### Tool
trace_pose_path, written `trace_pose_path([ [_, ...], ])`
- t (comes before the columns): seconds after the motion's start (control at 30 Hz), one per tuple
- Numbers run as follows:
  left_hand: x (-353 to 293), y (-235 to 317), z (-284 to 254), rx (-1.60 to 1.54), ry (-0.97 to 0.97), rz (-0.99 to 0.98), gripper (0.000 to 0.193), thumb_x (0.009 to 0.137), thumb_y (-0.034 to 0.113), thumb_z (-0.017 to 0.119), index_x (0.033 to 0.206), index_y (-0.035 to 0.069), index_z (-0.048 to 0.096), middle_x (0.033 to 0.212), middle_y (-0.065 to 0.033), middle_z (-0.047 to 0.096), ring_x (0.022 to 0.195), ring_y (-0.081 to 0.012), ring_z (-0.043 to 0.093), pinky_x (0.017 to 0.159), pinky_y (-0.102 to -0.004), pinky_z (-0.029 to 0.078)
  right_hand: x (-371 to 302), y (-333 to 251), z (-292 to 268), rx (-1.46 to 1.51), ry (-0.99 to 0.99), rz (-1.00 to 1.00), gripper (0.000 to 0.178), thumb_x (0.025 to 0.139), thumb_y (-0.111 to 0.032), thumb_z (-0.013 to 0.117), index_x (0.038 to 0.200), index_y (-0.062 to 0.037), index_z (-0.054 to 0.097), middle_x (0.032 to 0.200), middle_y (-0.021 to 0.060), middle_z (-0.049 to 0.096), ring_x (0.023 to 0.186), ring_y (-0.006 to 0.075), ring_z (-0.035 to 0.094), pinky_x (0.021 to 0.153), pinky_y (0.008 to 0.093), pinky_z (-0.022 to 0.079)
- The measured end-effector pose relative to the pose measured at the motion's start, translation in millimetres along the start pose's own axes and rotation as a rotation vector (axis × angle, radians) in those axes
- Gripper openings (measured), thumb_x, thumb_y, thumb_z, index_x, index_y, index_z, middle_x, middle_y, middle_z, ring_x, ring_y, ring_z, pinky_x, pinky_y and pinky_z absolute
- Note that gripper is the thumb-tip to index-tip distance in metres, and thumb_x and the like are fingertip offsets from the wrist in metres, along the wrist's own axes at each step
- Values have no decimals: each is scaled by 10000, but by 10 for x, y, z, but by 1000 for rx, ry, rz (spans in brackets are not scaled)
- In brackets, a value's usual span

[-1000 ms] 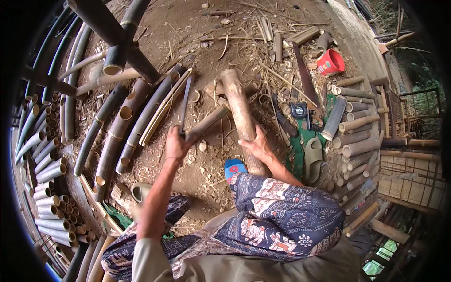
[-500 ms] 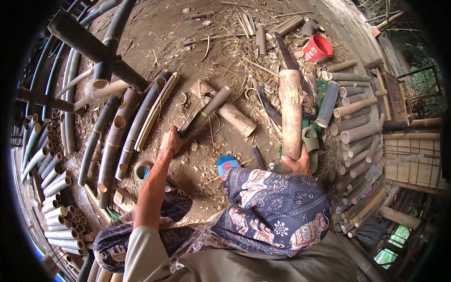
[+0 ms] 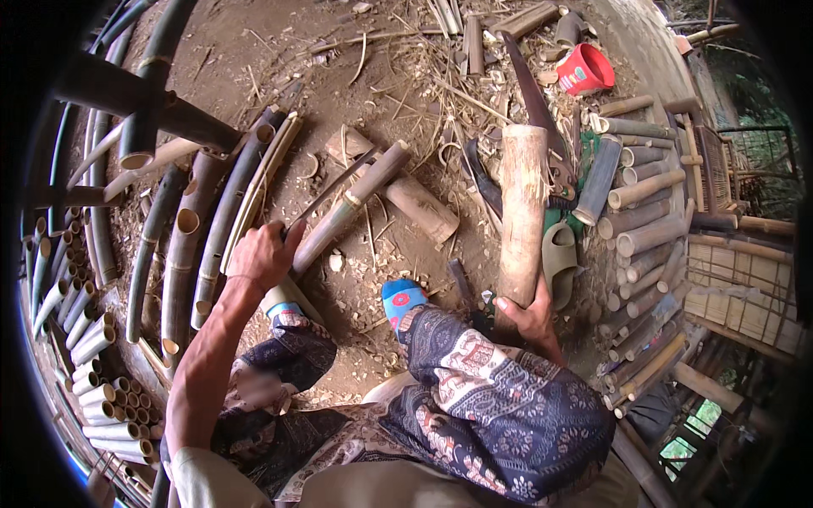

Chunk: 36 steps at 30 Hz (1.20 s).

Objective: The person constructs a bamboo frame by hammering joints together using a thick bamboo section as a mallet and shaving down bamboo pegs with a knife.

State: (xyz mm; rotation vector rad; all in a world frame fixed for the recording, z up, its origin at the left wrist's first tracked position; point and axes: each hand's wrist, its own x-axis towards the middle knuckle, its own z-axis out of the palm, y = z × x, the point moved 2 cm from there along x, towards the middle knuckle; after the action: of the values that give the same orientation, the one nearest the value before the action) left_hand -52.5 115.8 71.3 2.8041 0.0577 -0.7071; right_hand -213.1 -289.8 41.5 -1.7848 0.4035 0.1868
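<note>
Dirt floor (image 3: 279, 59), with bamboo stock (image 3: 648, 190) along its left and right edges. Mid-floor, a bamboo length (image 3: 351, 205) lay aslant, far end crossing a short log (image 3: 423, 207), apparently so the log kept that end off the dirt; near end ran down toward the left sandal (image 3: 290, 296), perhaps braced there, though contact could not be told. Left hand (image 3: 261, 254) was closed round a knife (image 3: 334, 188), handle mostly lost in the fist, blade aimed at the floor's far edge along the bamboo's left side; touching or just clear, could not tell. Right hand (image 3: 529, 317) gripped a thick pale log (image 3: 522, 195) by its near end, thumb over the wood, fingers hidden, probably to leave its far end free. Left forearm slanted up and inward; right forearm was mostly hidden behind the right knee (image 3: 508, 356).
</note>
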Motion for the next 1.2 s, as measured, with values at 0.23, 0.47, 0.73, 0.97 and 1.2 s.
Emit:
trace_pose_path([
  [0.23, -14, -56, 117, 58, -62, 26, 550, 919, 544, 465, 858, 36, 668, 761, -258, 647, 790, -421, 642, 736, -496, 498, 156, 11, 70, -83, -58, 79, 854, 717, -255, 758, 1388, 40, 320, 1254, 194, 516, 1132, 271, 520, 978, 376, 404],
  [0.47, 34, -76, 170, 63, -80, 25, 537, 923, 536, 465, 854, 37, 651, 761, -257, 645, 796, -426, 638, 740, -499, 495, 235, 54, 127, -63, -52, 49, 842, 723, -268, 763, 1373, 53, 336, 1235, 202, 527, 1123, 281, 526, 967, 378, 410],
  [0.73, 10, -63, 162, 70, -84, 29, 539, 925, 534, 464, 851, 34, 650, 751, -263, 640, 798, -425, 639, 740, -500, 493, 306, -26, 219, -41, -56, 25, 827, 725, -262, 762, 1370, 49, 346, 1240, 198, 521, 1116, 284, 525, 965, 378, 411],
  [0.97, 0, -35, 143, 42, -56, 23, 505, 922, 508, 495, 819, 32, 632, 722, -256, 632, 747, -428, 633, 695, -498, 492, 332, -20, 258, -55, -76, 48, 812, 734, -241, 753, 1375, 43, 345, 1251, 193, 513, 1127, 276, 519, 976, 378, 404],
  [1.2, 9, 2, 169, 65, -73, 13, 512, 924, 513, 491, 822, 32, 636, 729, -249, 637, 757, -419, 638, 699, -493, 492, 381, 20, 245, -132, -161, -34, 771, 774, -141, 696, 1393, 39, 272, 1177, 164, 531, 950, 232, 618, 798, 353, 543],
])
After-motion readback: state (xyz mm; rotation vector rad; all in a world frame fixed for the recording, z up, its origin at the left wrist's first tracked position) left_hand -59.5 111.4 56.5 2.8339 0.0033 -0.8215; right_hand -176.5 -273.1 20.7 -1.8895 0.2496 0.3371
